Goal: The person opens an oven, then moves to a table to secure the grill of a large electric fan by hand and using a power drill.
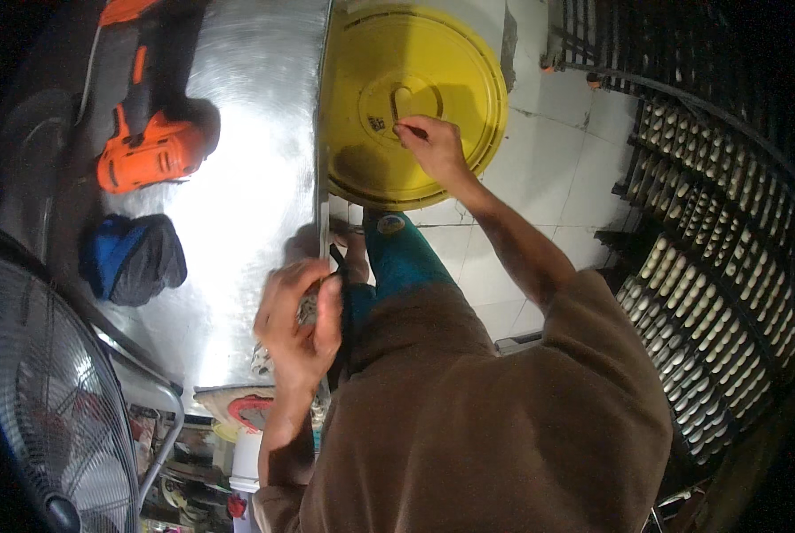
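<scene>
The round yellow lid (464,84) sits beside the long edge of the shiny metal table (255,115). Over it is the right hand (433,149), fingers curled and tips drawn together — whether they pinch anything small, I cannot tell. The left hand (298,315) is at the table's edge, fingers bent beside a thin dark strip (337,257); its grip is unclear. Farther left lie a blue-and-grey pouch (140,259) and an orange power tool (149,160) — then a fan (55,391).
</scene>
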Demonstrator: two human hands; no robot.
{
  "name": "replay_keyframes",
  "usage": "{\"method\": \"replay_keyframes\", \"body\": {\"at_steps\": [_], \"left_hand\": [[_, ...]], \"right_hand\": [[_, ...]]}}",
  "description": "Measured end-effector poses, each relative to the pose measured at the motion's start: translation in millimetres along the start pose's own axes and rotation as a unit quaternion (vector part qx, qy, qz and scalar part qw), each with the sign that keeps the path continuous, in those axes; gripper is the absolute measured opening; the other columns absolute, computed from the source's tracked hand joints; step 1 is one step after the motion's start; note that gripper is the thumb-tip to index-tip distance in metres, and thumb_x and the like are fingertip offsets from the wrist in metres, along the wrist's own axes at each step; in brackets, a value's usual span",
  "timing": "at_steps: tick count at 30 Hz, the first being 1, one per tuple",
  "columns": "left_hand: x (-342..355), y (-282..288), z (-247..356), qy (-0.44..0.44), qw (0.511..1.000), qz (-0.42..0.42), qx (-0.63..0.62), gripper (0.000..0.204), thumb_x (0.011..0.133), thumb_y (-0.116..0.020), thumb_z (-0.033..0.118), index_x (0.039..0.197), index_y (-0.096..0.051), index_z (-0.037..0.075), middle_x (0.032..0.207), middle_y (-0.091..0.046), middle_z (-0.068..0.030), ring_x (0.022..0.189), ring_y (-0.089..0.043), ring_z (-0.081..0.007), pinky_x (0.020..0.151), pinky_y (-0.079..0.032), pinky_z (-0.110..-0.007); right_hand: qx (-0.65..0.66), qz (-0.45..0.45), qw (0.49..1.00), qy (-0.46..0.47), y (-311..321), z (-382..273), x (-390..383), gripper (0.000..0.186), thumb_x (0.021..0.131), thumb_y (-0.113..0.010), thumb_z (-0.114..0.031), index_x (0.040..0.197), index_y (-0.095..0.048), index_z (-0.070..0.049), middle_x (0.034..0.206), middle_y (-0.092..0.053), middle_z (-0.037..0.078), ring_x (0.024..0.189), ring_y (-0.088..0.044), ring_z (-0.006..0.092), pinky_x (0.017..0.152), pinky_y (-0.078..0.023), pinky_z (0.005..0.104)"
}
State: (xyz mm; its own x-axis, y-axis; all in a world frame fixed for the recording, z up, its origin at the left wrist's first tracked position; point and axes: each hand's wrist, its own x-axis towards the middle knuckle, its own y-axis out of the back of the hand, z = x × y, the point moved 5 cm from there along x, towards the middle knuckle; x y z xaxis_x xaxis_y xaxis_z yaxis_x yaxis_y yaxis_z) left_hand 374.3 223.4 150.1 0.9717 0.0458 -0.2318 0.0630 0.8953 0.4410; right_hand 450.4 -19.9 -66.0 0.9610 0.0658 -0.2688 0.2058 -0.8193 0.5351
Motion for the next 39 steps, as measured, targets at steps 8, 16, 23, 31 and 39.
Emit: {"method": "replay_keyframes", "body": {"at_steps": [8,16,23,31,39], "left_hand": [[-21,-20,16,0.278,0.793,-0.038,-0.541,0.025,0.097,-0.056,0.013,0.117,-0.06,-0.002,0.097,-0.067,-0.0078,0.081,-0.063,-0.0138,0.074,-0.053,-0.027],[-41,100,55,0.104,0.835,0.116,-0.528,0.029,0.092,-0.063,0.009,0.118,-0.06,-0.003,0.104,-0.066,-0.0102,0.092,-0.064,-0.0179,0.083,-0.054,-0.033],[-72,209,93,-0.117,0.825,0.244,-0.497,0.017,0.09,-0.063,0.002,0.106,-0.065,-0.002,0.099,-0.068,-0.0128,0.088,-0.067,-0.0192,0.079,-0.057,-0.034],[-105,340,193,-0.235,0.871,0.369,-0.223,0.015,0.089,-0.064,0.001,0.103,-0.066,-0.004,0.092,-0.069,-0.0123,0.078,-0.068,-0.0178,0.073,-0.057,-0.03],[-97,502,338,-0.326,0.508,0.537,0.589,0.023,0.084,-0.068,0.016,0.105,-0.067,0.006,0.095,-0.07,-0.0112,0.087,-0.067,-0.0303,0.078,-0.052,-0.038]], "right_hand": [[0.096,-0.111,0.944,0.295,64,-248,-82,0.023,0.081,-0.07,-0.01,0.104,-0.068,-0.008,0.091,-0.066,0.009,0.075,-0.065,0.0251,0.064,-0.053,0.0318],[0.109,-0.109,0.836,0.527,44,-393,-84,0.018,0.073,-0.073,0.001,0.09,-0.068,-0.002,0.088,-0.067,0.01,0.077,-0.067,0.024,0.064,-0.055,0.0319],[0.166,-0.156,0.715,0.661,20,-525,-107,0.021,0.072,-0.076,0.001,0.092,-0.069,-0.002,0.091,-0.068,0.009,0.077,-0.068,0.0231,0.066,-0.055,0.0311],[0.28,-0.188,0.637,0.693,18,-666,-117,0.012,0.08,-0.072,-0.003,0.09,-0.067,0.0,0.088,-0.068,0.012,0.081,-0.069,0.0261,0.07,-0.055,0.0333],[0.321,-0.056,0.604,0.727,5,-834,-48,0.011,0.084,-0.068,-0.013,0.087,-0.07,-0.003,0.088,-0.069,0.011,0.084,-0.064,0.0229,0.077,-0.05,0.0324]]}}
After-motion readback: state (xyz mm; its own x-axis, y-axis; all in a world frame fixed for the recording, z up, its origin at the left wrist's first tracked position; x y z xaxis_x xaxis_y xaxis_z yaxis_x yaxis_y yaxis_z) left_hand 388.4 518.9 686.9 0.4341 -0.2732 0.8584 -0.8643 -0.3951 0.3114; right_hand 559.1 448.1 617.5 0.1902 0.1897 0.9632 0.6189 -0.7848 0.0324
